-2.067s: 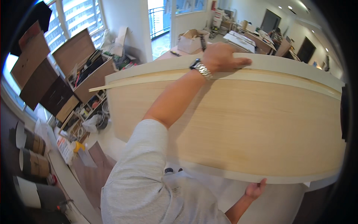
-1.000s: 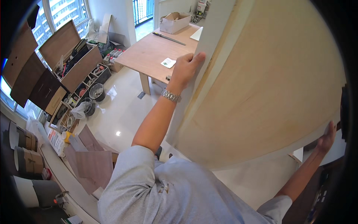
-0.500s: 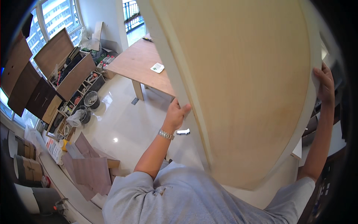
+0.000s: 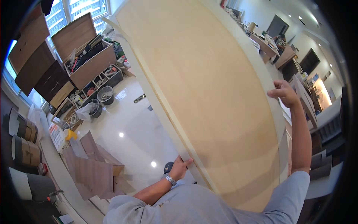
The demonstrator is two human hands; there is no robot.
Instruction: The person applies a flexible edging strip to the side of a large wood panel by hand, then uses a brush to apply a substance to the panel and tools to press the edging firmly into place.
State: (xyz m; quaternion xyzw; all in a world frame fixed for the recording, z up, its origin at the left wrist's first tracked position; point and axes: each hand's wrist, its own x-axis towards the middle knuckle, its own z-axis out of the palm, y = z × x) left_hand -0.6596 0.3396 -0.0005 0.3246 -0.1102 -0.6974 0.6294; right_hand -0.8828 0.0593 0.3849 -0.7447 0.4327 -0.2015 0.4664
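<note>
A large pale wooden panel (image 4: 209,93) with white edges fills the middle of the view, slanting away from my body toward the far left. My left hand (image 4: 180,168) is closed round its left edge near my waist, thumb on the face and the other fingers partly hidden behind the edge. Higher up, my right hand (image 4: 284,94) grips the opposite edge with bent fingers. The panel's near end drops in front of my grey shirt, and its far end runs out past the top of the picture.
At left, an open wooden toolbox (image 4: 93,61) stands behind black buckets (image 4: 106,95) and trays of tools. Brown board offcuts (image 4: 89,166) lie nearer on the floor. A cluttered workbench (image 4: 264,44) and a person (image 4: 280,41) are at the far right.
The panel has swung leftward in view and now covers the table seen before. My left hand appears lower and my right hand farther left; both keep hold. The room at the right has come into sight.
</note>
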